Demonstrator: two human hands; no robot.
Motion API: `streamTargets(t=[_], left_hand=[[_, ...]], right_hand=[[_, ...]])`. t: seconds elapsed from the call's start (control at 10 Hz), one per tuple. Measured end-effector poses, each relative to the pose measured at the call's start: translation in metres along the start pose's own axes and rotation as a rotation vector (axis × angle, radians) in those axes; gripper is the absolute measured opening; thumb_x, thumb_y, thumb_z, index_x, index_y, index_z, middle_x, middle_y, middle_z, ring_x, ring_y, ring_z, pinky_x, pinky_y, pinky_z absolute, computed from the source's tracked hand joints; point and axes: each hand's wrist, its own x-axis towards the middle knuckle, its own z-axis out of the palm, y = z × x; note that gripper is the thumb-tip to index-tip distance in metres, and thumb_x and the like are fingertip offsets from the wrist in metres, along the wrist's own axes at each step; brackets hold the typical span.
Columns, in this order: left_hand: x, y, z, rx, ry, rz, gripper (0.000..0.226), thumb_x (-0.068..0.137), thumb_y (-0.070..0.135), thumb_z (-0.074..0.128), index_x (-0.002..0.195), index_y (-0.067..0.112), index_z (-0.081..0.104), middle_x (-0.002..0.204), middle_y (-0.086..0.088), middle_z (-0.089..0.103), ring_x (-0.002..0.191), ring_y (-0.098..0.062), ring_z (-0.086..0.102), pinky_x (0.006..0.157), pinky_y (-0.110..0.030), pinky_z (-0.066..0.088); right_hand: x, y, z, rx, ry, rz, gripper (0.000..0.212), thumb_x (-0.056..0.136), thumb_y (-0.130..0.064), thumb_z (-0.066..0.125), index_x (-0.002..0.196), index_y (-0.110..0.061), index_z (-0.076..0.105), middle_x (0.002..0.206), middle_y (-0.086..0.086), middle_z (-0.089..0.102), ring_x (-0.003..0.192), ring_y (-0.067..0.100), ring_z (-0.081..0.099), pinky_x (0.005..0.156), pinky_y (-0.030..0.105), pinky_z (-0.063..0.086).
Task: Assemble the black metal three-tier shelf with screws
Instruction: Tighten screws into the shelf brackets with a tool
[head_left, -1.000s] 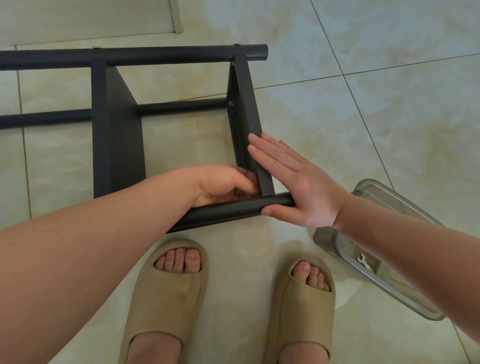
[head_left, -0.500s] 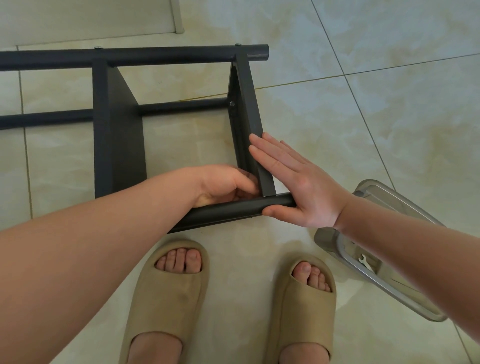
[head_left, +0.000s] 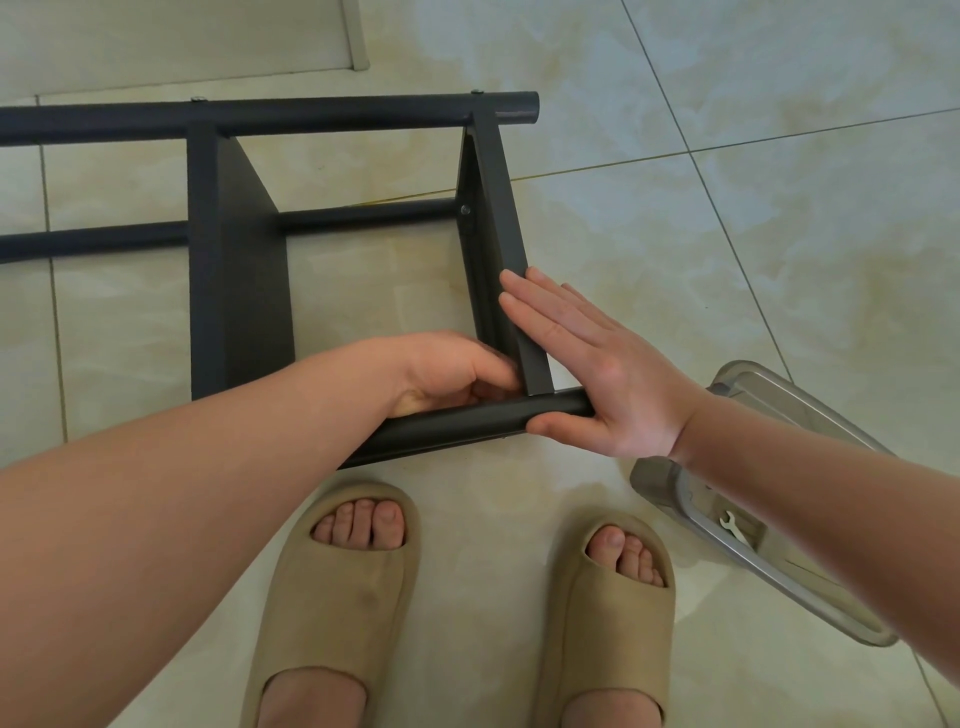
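- Black shelf frame (head_left: 239, 291) is laid on its side on the tiled floor (head_left: 753, 249), in front of both feet.
- Near tube (head_left: 457, 423) is seen raised off the floor. Far tube (head_left: 311, 114) runs parallel to it at the top of the view, and a third tube (head_left: 363, 215) lies lower, between the two.
- End panel (head_left: 498, 208) is set upright between the near and far tubes. A screw head (head_left: 465, 210) is visible on its inner side.
- Two screw heads (head_left: 197, 98) are seen on top of the far tube.
- Left hand (head_left: 452, 371) is tucked into the inner corner where the end panel meets the near tube, fingers curled. Whether anything is pinched cannot be told, as the fingertips are hidden by the panel.
- Right hand (head_left: 597, 379) is held flat, straight fingers pressed against the outer face of the end panel, thumb laid along the end of the near tube. Nothing is gripped.
- Clear plastic container (head_left: 657, 480) is placed on the floor to the right of the frame, partly covered by the right forearm. A small wrench (head_left: 732, 527) is seen inside it.
- Tan slippers (head_left: 337, 597) are worn on both feet, just below the near tube.
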Motion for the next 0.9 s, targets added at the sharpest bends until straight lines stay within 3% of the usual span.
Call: streamTargets(t=[0.1, 0.3, 0.4, 0.5, 0.6, 0.8, 0.9], left_hand=[[-0.0004, -0.0003, -0.0004, -0.024, -0.021, 0.003, 0.041, 0.092, -0.003, 0.051, 0.064, 0.014, 0.075, 0.070, -0.010, 0.068, 0.067, -0.018, 0.065, 0.069, -0.029, 0.053], [-0.0027, 0.0024, 0.0014, -0.034, -0.036, -0.024, 0.022, 0.093, 0.001, 0.049, 0.088, 0.006, 0.069, 0.075, -0.009, 0.067, 0.069, -0.018, 0.064, 0.071, -0.030, 0.053], [-0.0044, 0.0043, 0.0033, 0.013, -0.026, -0.075, 0.021, 0.095, 0.007, 0.052, 0.084, 0.008, 0.071, 0.068, -0.006, 0.068, 0.060, -0.015, 0.065, 0.059, -0.026, 0.053], [-0.0021, 0.0020, 0.0021, 0.014, -0.002, -0.028, 0.021, 0.093, 0.001, 0.053, 0.082, 0.006, 0.070, 0.076, -0.011, 0.070, 0.071, -0.021, 0.066, 0.075, -0.033, 0.053], [-0.0011, 0.0005, 0.0013, 0.010, 0.020, -0.001, 0.015, 0.092, -0.003, 0.053, 0.089, 0.002, 0.067, 0.082, -0.016, 0.068, 0.076, -0.024, 0.065, 0.079, -0.034, 0.053], [0.0003, -0.0005, -0.0002, -0.007, 0.014, 0.018, 0.018, 0.091, -0.007, 0.052, 0.095, 0.000, 0.068, 0.092, -0.021, 0.067, 0.080, -0.026, 0.067, 0.079, -0.034, 0.057], [0.0002, -0.0003, 0.0002, -0.028, 0.004, 0.029, 0.021, 0.092, -0.009, 0.052, 0.091, 0.002, 0.069, 0.085, -0.017, 0.070, 0.075, -0.023, 0.069, 0.075, -0.032, 0.058]], right_hand=[[-0.0002, 0.0001, -0.0001, 0.004, -0.001, 0.001, 0.092, 0.093, -0.050, 0.063, 0.159, -0.001, 0.022, 0.169, 0.013, 0.014, 0.158, 0.029, 0.008, 0.123, 0.058, 0.022], [-0.0006, 0.0002, 0.0003, 0.004, 0.007, -0.002, 0.092, 0.093, -0.050, 0.063, 0.159, -0.001, 0.022, 0.169, 0.014, 0.015, 0.158, 0.030, 0.009, 0.123, 0.057, 0.022], [-0.0006, 0.0002, 0.0004, 0.004, 0.009, -0.005, 0.091, 0.093, -0.050, 0.062, 0.159, -0.001, 0.022, 0.169, 0.014, 0.015, 0.158, 0.030, 0.009, 0.123, 0.058, 0.022], [-0.0004, 0.0002, 0.0005, 0.007, 0.008, -0.003, 0.092, 0.093, -0.050, 0.062, 0.159, -0.001, 0.022, 0.169, 0.014, 0.015, 0.158, 0.030, 0.008, 0.123, 0.058, 0.022], [-0.0002, 0.0003, 0.0003, 0.008, 0.010, -0.004, 0.091, 0.093, -0.050, 0.062, 0.159, -0.001, 0.022, 0.169, 0.014, 0.015, 0.158, 0.030, 0.009, 0.123, 0.058, 0.022], [-0.0001, 0.0001, 0.0007, 0.009, 0.009, -0.004, 0.091, 0.093, -0.052, 0.061, 0.158, -0.001, 0.023, 0.169, 0.014, 0.015, 0.158, 0.030, 0.009, 0.123, 0.057, 0.022], [0.0000, 0.0002, 0.0006, 0.007, 0.008, -0.003, 0.092, 0.093, -0.052, 0.061, 0.159, -0.001, 0.023, 0.169, 0.013, 0.015, 0.158, 0.030, 0.009, 0.123, 0.057, 0.022]])
